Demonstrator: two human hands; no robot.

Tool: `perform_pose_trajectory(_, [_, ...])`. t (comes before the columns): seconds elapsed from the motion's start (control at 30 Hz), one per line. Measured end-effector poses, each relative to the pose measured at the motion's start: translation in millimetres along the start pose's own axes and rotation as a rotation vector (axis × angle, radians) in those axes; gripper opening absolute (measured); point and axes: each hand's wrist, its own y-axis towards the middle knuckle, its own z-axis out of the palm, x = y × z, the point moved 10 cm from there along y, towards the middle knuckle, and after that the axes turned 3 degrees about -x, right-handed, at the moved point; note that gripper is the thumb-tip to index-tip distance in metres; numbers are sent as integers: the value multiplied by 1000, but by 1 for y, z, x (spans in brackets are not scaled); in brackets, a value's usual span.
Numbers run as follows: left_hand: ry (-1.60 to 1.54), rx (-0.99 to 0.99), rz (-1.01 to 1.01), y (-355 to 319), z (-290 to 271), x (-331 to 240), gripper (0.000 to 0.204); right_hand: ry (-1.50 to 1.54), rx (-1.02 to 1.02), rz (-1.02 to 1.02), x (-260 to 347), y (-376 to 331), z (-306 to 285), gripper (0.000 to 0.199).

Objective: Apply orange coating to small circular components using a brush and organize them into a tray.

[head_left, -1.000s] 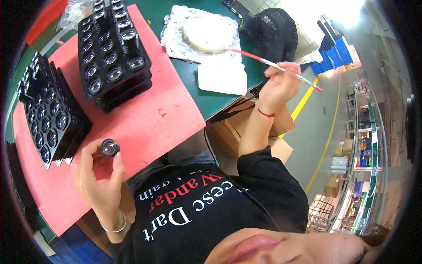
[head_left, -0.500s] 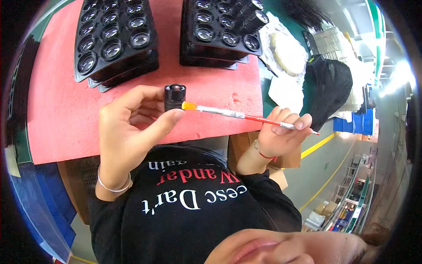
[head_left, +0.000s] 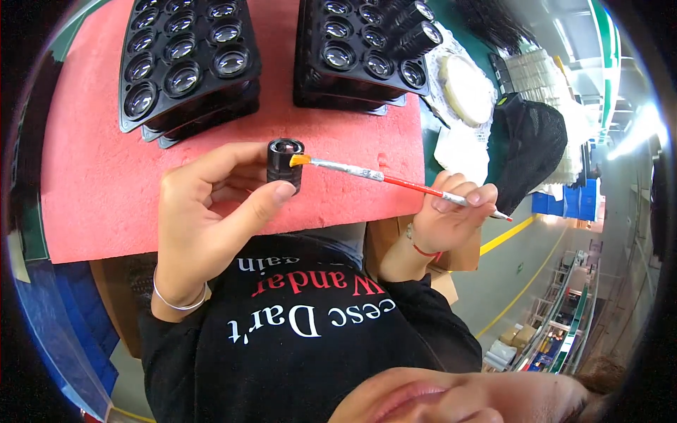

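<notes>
Between the thumb and fingers of my left hand (head_left: 215, 201) a black cylindrical lens barrel (head_left: 283, 171) stands nearly upright, its glass end facing up. My right hand (head_left: 458, 208) pinches a thin paintbrush (head_left: 412, 186) near its tail end. The brush has a red handle, silvery wrapped parts and orange-yellow bristles. Those bristles rest against the upper side of the barrel. Both hands are above the front part of a pink foam mat (head_left: 345, 144).
Stacked black trays of round lenses stand at the back left (head_left: 185, 106) and back centre (head_left: 338, 95); two barrels lean on the latter. To the right are a pale round pad (head_left: 465, 88) on crumpled plastic, a white cloth (head_left: 462, 151) and a black mesh cap (head_left: 536, 141).
The bristles have moved up along the barrel's side, and the brush slants more steeply. The barrel has shifted slightly right, its top tipped more into view.
</notes>
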Motion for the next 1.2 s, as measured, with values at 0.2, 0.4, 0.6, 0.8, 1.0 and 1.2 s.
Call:
perform_pose_trajectory(0.2, [-107,74,-24,-3,4,4,27,-28,-38,-8,1,-2,-4,28])
perform_pose_trajectory(0.4, [-137,107,-19,-4,5,3,27,-16,-16,8,0,-1,-1,27])
perform_pose_trajectory(0.6, [-137,123,-13,-2,7,2,28,-27,-42,3,1,-1,-4,27])
perform_pose_trajectory(0.8, [-94,76,11,-7,-1,-10,24,14,-143,1,2,-1,-10,28])
perform_pose_trajectory(1.0, [349,-64,324,-12,-39,-72,29,-10,-119,-16,3,-3,-11,28])
perform_pose_trajectory(1.2, [918,-376,476,56,-106,-112,29,2,-154,-39,8,-4,-9,27])
